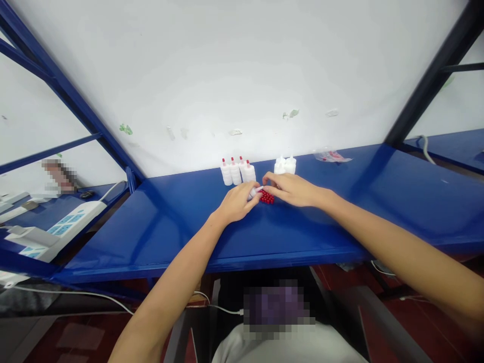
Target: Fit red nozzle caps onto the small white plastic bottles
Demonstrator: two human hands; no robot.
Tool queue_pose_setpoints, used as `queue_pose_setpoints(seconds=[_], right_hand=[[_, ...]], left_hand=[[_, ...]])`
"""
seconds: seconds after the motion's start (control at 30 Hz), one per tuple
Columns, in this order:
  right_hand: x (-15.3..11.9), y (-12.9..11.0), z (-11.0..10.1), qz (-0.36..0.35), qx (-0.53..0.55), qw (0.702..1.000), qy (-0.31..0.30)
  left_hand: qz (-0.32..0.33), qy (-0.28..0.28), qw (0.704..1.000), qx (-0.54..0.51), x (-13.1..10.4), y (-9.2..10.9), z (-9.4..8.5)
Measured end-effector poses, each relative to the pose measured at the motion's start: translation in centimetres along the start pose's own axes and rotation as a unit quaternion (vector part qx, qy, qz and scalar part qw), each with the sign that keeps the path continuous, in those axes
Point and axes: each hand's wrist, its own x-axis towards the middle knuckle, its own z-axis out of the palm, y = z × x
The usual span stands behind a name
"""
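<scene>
My left hand (239,202) is wrapped round a white bottle (252,192), which lies tilted with its nozzle pointing right. At the nozzle tip, the thumb and forefinger of my right hand (289,190) are closed together; whatever may be between them is too small to make out. Between my hands a cluster of small red caps (267,197) sits on the blue table (181,217). Behind my left hand stand several upright white bottles (236,174) with red tips. White bottles without red tips (285,165) stand behind my right hand, partly hidden by it.
A clear plastic bag (333,156) with red pieces lies at the back right of the table. Blue frame posts (83,106) rise at the left, a dark post (427,75) at the right. A white power strip (68,227) sits beyond the table's left side.
</scene>
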Motion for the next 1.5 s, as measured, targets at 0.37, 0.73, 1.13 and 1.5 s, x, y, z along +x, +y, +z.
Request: queue_pose_setpoints(seconds=[0.37, 0.73, 1.13, 1.5], right_hand=[[-0.6, 1.1, -2.8, 0.135, -0.138, 0.955, 0.225], [-0.5, 3.5, -2.6, 0.256, -0.222, 0.939, 0.05], [-0.5, 3.5, -2.7, 0.269, -0.204, 0.938, 0.082], [0.3, -0.8, 0.1, -0.045, -0.059, 0.997, 0.01]], left_hand=[[-0.118, 0.018, 0.989, 0.088, 0.3, -0.8, -0.1], [-0.092, 0.07, 0.992, 0.055, 0.2, -1.6, 0.1], [-0.034, 0.021, 0.999, -0.015, 0.2, -1.5, 0.6], [0.034, -0.002, 0.997, -0.071, 0.3, -0.6, 0.2]])
